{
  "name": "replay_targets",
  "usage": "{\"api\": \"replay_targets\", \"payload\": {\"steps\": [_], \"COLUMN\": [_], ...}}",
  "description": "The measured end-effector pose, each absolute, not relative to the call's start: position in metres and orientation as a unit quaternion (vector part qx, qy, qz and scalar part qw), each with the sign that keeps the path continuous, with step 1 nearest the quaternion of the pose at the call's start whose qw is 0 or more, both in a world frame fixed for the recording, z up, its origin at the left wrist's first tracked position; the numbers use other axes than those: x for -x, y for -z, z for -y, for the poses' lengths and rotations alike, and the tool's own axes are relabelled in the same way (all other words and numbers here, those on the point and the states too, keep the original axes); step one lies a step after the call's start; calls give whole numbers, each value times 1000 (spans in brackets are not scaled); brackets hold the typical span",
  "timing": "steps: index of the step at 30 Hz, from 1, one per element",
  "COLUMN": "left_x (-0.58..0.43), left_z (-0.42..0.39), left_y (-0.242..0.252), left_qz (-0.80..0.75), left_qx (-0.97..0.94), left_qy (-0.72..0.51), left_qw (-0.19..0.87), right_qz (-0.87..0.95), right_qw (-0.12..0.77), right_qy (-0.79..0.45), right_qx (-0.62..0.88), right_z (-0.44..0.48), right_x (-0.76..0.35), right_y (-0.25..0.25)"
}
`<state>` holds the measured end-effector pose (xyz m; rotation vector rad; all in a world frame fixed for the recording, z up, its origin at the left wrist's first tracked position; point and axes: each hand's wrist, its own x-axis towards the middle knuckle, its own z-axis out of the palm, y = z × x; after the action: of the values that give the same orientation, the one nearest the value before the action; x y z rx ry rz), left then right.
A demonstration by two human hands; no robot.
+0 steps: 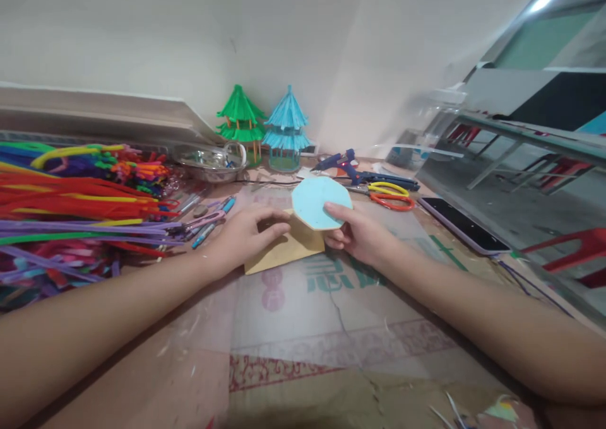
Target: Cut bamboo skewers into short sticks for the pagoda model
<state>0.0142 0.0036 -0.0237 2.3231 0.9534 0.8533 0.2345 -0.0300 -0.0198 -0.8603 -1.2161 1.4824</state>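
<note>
Between the fingers and thumb of my right hand (pixel 357 230) is a light blue octagonal piece (pixel 315 202) with a pale tan edge, its thumb lying on the blue face. My left hand (pixel 250 233) grips a yellowish-tan piece of cardboard (pixel 288 249), thumb across its face and fingers curled at its far edge, partly hidden. The octagon overlaps the cardboard's upper right part; whether they touch, I cannot tell. My left fingertips are close to the octagon's left edge.
Bundles of coloured pipe cleaners (pixel 85 195) fill the left side. Behind stand a green pagoda model (pixel 240 117), a blue pagoda model (pixel 288 123) and a metal bowl (pixel 208 164). Glue gun (pixel 348 163), scissors (pixel 391 197) and phone (pixel 464 224) lie to the right.
</note>
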Motion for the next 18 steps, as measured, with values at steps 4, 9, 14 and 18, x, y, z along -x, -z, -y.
{"api": "replay_targets", "payload": {"steps": [4,9,14,18], "left_x": [-14,-16,-15,-15], "left_z": [-4,2,4,2], "left_y": [24,21,19,21], "left_qz": [-328,-314,-333,-335], "left_qx": [-847,-852,-841,-823], "left_qy": [-356,-355,-341,-352], "left_qw": [220,223,255,293], "right_qz": [498,520,542,544], "right_qw": [477,464,464,486], "right_qy": [-642,-626,-602,-579], "right_qx": [334,350,358,365], "right_z": [31,34,35,36], "right_x": [-229,-227,-225,-225], "right_y": [21,25,26,26]}}
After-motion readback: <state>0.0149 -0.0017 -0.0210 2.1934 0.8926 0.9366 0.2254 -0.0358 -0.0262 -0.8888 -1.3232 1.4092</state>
